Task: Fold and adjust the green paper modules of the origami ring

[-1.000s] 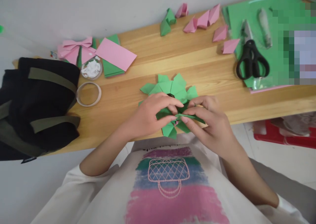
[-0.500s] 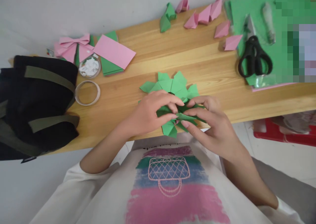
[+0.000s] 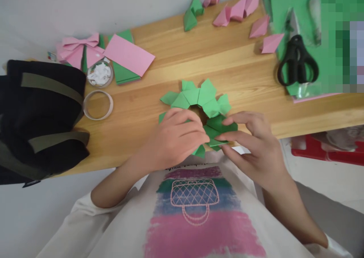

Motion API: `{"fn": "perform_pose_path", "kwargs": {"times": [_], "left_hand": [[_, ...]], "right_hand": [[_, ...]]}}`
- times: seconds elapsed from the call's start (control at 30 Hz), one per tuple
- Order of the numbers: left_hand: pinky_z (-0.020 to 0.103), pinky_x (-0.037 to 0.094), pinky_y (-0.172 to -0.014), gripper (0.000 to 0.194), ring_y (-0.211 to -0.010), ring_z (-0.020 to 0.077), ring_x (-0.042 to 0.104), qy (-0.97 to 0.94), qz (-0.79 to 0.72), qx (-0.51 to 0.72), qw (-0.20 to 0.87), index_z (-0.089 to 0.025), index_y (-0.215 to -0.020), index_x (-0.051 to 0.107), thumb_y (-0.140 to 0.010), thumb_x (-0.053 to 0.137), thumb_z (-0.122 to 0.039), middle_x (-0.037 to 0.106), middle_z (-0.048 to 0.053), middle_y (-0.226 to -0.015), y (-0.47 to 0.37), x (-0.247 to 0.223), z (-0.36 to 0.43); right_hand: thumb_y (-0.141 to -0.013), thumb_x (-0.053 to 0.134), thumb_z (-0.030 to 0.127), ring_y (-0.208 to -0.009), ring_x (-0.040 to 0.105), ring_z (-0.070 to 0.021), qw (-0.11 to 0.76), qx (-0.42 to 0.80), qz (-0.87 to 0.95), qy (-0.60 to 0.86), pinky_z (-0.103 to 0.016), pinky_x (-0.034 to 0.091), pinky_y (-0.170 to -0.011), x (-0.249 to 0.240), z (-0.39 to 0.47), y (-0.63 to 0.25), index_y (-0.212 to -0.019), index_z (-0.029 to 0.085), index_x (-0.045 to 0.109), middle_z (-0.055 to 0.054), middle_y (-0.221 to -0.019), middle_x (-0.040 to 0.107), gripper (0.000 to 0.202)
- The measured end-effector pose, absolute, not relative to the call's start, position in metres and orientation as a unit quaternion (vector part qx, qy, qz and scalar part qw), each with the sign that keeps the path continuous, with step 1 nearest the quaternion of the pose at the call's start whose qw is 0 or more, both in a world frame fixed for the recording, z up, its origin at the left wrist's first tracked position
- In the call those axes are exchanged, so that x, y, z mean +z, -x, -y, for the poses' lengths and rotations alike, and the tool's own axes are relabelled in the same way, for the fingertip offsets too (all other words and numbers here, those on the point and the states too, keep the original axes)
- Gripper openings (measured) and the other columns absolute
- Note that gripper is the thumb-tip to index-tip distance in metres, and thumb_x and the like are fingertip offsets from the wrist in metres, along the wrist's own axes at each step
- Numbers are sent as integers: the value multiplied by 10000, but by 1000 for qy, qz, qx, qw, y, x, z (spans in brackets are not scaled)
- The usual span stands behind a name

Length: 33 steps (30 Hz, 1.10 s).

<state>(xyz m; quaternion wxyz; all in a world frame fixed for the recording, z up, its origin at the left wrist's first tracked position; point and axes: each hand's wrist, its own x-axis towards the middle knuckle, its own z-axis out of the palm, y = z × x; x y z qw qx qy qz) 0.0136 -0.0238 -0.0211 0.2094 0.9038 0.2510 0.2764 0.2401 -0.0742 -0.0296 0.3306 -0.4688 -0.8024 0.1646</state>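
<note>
A green folded-paper wreath (image 3: 191,97) with pointed leaf tips and a hole in its middle lies near the table's front edge. My left hand (image 3: 176,138) covers its lower left part, fingers bent together and gripping the paper beside the hole. On the lower right side, my right hand (image 3: 253,146) holds a darker green flap, with the thumb at the lower edge and two fingertips on top. The lower left leaves are mostly hidden beneath my left hand.
Black scissors (image 3: 298,63) lie on green sheets at the right. Several pink folded pieces (image 3: 259,27) and a green one (image 3: 193,13) are at the back. Leftward are a pink bow (image 3: 80,47), stacked paper (image 3: 131,55), a tape roll (image 3: 98,105) and a black bag (image 3: 48,99).
My left hand's fingers have drawn closer together and moved down, uncovering the wreath's central hole. The flap under my right fingers now lies flatter, and that hand has shifted slightly right.
</note>
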Motion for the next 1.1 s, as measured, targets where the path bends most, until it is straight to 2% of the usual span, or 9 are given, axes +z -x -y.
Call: {"fn": "perform_pose_path", "kwargs": {"times": [0.2, 0.43, 0.67, 0.93, 1.1], "left_hand": [[364, 446, -878, 162, -929, 162, 689, -890, -269, 293, 222, -289, -896, 657, -967, 577, -167, 772, -67, -931, -12, -23, 41], [337, 539, -816, 147, -858, 136, 728, -920, -268, 274, 77, -273, -888, 635, -967, 579, -162, 789, -91, -942, -15, -18, 49], [328, 541, -867, 191, -883, 105, 726, -905, -320, 264, 95, -320, -916, 651, -999, 521, -208, 771, -145, -963, -15, -17, 56], [377, 533, -838, 94, -909, 179, 690, -863, -365, 292, 192, -238, -1040, 647, -953, 638, -202, 766, -15, -870, -17, -23, 49], [415, 504, -930, 217, -1046, 238, 641, -863, -369, 280, 201, -232, -1127, 634, -926, 687, -295, 755, 33, -1043, -14, -26, 40]], "right_hand": [[-865, 666, 109, -1048, 617, -283, 344, 115, 808, 463, -484, 494, -851, -33, 83, -240, -968, 266, 642, -81, -1092, 638, 190], [-866, 673, 114, -1080, 598, -294, 329, 108, 815, 465, -474, 489, -858, -33, 87, -239, -989, 284, 639, -79, -1116, 637, 212], [-879, 683, 199, -1111, 602, -317, 338, 117, 814, 459, -498, 478, -864, -37, 87, -239, -1003, 275, 677, -90, -1146, 651, 145], [-886, 686, 196, -1098, 612, -308, 361, 165, 779, 485, -526, 476, -921, -32, 80, -231, -947, 271, 669, -98, -1112, 647, 98], [-887, 676, 210, -1067, 629, -287, 376, 174, 747, 519, -520, 486, -924, -32, 79, -225, -891, 271, 667, -76, -1084, 649, 63]]}}
